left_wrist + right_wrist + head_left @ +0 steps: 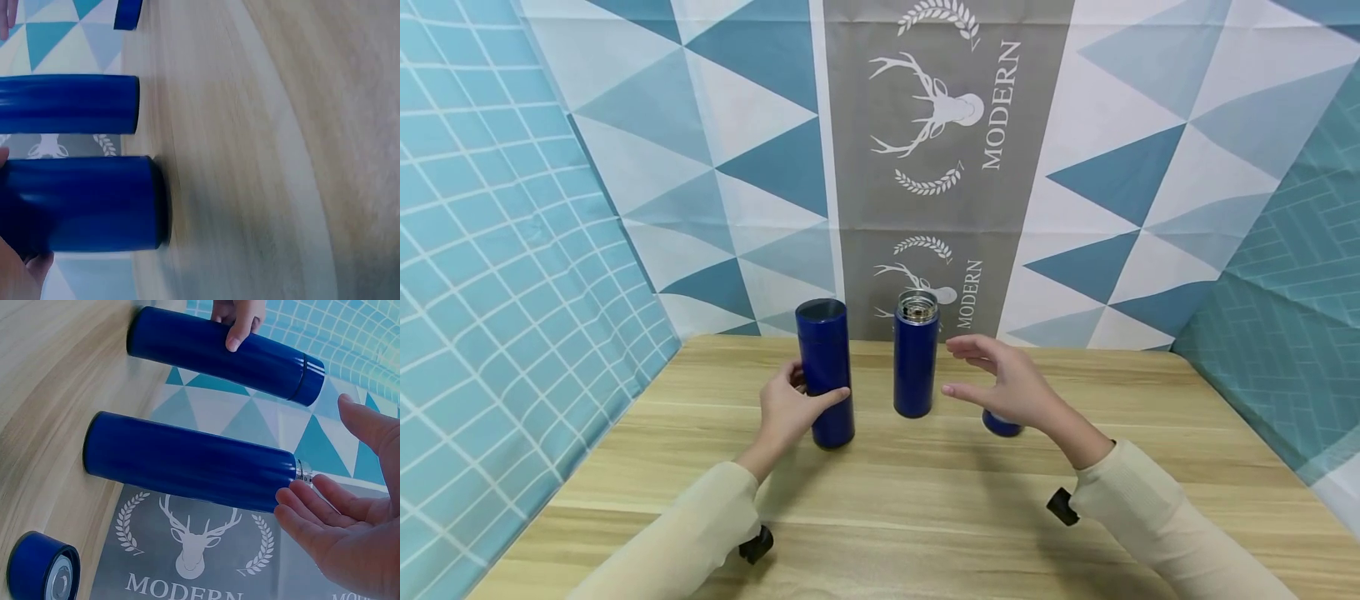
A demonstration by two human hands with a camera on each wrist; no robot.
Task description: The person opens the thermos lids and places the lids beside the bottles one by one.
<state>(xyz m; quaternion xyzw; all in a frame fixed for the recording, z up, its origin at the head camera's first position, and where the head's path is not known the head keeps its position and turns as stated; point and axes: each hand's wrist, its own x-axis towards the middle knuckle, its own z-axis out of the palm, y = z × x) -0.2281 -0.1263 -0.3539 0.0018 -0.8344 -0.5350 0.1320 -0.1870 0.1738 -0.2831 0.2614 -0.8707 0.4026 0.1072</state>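
Observation:
My left hand grips a dark blue thermos flask around its middle, thumb across the front; the flask stands upright with its lid on. To its right, an open blue thermos flask stands upright on the table, its bare steel threaded neck showing. My right hand is beside the open flask's upper part, thumb and fingers spread apart with nothing between them. In the right wrist view its fingertips overlap the flask near the neck. A blue screw lid sits on the table with its hollow side up, partly behind my right hand in the head view.
The wooden table ends at a patterned backdrop with deer prints, close behind the flasks. A blue tiled sheet borders the left side and a teal sheet the right. Dark wrist mounts hang beneath both sleeves.

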